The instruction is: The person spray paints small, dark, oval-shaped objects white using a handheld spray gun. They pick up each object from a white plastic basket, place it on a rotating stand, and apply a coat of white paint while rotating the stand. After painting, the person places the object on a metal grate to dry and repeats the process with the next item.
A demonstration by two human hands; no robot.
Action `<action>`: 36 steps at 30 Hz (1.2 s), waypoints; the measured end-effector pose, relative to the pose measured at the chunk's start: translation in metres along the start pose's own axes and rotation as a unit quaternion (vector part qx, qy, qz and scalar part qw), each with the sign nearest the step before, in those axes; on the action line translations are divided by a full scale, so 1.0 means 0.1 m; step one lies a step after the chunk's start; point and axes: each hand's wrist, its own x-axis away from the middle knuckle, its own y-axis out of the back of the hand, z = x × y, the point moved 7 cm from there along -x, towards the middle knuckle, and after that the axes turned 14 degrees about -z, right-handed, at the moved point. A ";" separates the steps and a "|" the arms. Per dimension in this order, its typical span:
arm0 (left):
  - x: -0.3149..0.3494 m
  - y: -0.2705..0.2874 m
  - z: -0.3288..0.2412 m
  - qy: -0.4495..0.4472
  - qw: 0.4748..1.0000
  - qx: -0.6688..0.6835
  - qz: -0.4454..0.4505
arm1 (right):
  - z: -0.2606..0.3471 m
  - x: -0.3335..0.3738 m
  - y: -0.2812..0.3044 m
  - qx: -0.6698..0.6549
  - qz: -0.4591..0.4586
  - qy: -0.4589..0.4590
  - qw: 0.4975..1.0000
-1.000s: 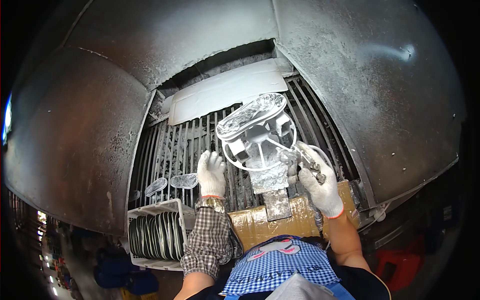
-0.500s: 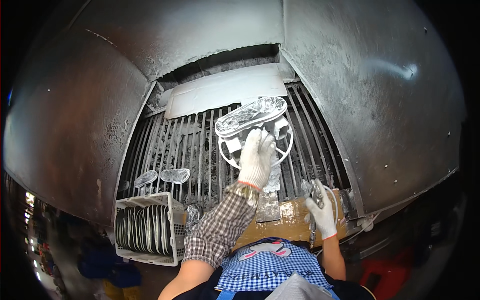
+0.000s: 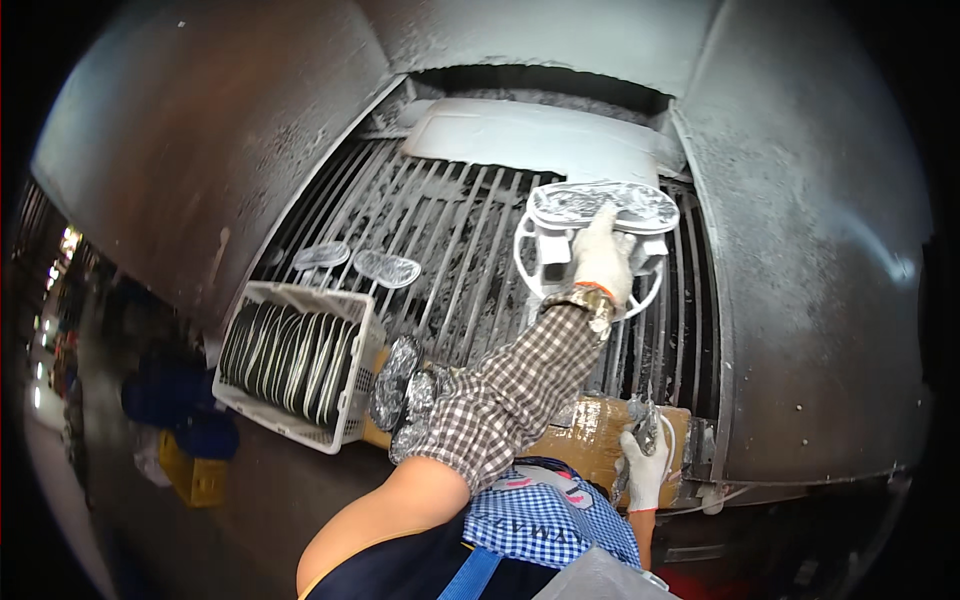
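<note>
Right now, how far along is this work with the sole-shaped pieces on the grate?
Already done, it seems: a white basket beside the grate holds a row of sole-shaped pieces, and two coated pieces lie on the bars. In hand: the left hand reaches to a coated piece sitting on a white round stand; the right hand holds a spray tool low. Left: two pieces wait at the front edge.
</note>
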 end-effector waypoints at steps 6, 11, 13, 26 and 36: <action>0.03 0.03 -0.83 -0.134 0.980 -0.112 0.092 | 0.06 -0.22 -0.18 0.017 -0.012 0.045 0.999; 0.09 0.46 -2.00 -0.222 0.957 -0.078 0.169 | 0.03 -0.17 -0.29 0.034 0.012 0.002 0.999; -0.12 0.79 -2.35 -0.235 0.963 -0.067 0.117 | 0.01 -0.16 -0.34 0.030 0.009 0.010 0.999; -1.97 3.53 -1.41 -0.004 0.988 -0.031 -0.150 | 0.08 -0.18 -0.53 0.088 0.032 0.020 0.995; -2.25 3.31 -1.48 -0.036 0.993 -0.072 -0.086 | 0.10 -0.17 -0.62 0.119 0.029 0.020 0.992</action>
